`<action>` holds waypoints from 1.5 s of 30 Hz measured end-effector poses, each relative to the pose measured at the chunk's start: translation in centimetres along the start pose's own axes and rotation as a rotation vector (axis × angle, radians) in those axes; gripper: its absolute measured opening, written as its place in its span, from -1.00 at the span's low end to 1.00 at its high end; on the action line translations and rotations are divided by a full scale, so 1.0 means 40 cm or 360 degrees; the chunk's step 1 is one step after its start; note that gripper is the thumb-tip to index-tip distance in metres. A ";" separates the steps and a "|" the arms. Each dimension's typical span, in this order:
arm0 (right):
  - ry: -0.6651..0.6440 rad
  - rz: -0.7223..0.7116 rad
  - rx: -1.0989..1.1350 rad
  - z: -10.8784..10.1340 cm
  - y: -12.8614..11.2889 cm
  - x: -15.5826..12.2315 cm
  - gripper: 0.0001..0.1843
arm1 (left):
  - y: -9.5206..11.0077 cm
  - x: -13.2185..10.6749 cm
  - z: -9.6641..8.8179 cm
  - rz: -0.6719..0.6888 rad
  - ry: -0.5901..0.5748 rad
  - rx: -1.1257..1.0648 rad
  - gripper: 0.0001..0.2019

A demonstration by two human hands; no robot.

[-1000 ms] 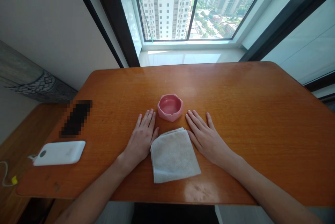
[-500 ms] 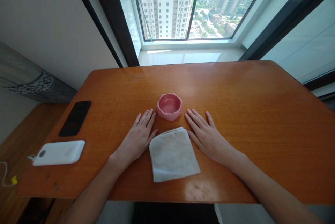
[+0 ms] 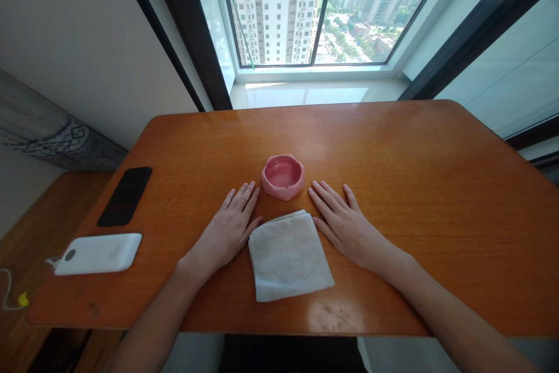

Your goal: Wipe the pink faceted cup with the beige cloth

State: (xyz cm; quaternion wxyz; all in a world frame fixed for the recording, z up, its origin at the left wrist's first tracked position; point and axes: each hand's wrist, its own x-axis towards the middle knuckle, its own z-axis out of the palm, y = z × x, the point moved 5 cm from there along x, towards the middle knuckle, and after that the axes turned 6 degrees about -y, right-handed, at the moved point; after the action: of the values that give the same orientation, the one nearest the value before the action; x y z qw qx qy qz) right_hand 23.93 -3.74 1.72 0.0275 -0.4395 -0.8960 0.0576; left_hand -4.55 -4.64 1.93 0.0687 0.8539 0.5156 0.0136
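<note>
Lower center, a folded cloth [image 3: 290,259] lies below a pink bowl [image 3: 283,191]. The left hand [image 3: 229,223] and right hand [image 3: 343,223] flank them, palms down, fingers extended; whether the thumbs touch the cloth is unclear. The top edge crops a window [image 3: 324,12].

A folded, pale grey cloth [image 3: 290,259] lay flat on the counter [image 3: 419,187]; just beyond its far edge, a pink, angular-sided bowl [image 3: 283,191] sat upright.

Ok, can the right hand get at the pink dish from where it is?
Likely yes: the right hand lies palm down, just beside the pink dish, with no object between them.
</note>
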 end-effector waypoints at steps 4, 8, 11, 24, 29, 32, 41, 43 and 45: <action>0.0014 -0.0002 0.0006 -0.004 -0.003 0.000 -0.31 | -0.001 0.000 0.001 0.0004 0.0011 -0.0010 -0.30; -0.0008 0.0001 -0.0011 -0.006 -0.003 0.001 -0.32 | -0.001 0.000 0.001 -0.0001 0.0015 0.0004 -0.30; -0.0010 0.0011 -0.0014 -0.007 -0.002 0.001 -0.33 | -0.001 0.000 0.000 0.0005 0.0011 0.0020 -0.30; 0.0122 -0.0021 0.0023 -0.015 0.001 0.001 -0.31 | 0.003 0.001 -0.003 0.0035 -0.0001 0.0065 -0.30; 0.0515 -0.0295 0.0088 -0.107 -0.131 -0.048 -0.20 | -0.001 0.000 0.009 0.0049 0.0026 0.0044 -0.30; 0.0220 -0.0605 -0.0011 -0.074 -0.282 -0.093 -0.09 | -0.003 0.000 0.018 0.0055 0.0066 0.0046 -0.31; 0.0755 -0.0823 0.0088 -0.016 -0.401 -0.217 -0.61 | -0.006 -0.002 0.018 0.0058 0.0129 -0.0048 -0.33; 0.0577 -0.0666 0.0484 -0.086 -0.337 -0.181 -0.52 | -0.008 0.000 0.023 0.0046 0.0100 -0.0041 -0.32; 0.0319 -0.0231 0.1058 -0.159 -0.238 -0.119 -0.53 | -0.009 0.002 0.028 0.0043 0.0076 -0.0046 -0.32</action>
State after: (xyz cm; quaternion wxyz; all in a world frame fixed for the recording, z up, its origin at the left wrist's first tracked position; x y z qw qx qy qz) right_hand 20.01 -12.80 9.27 0.2610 -0.3452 -0.8500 0.3005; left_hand -4.74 -4.53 0.77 0.0684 0.8593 0.5052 0.0423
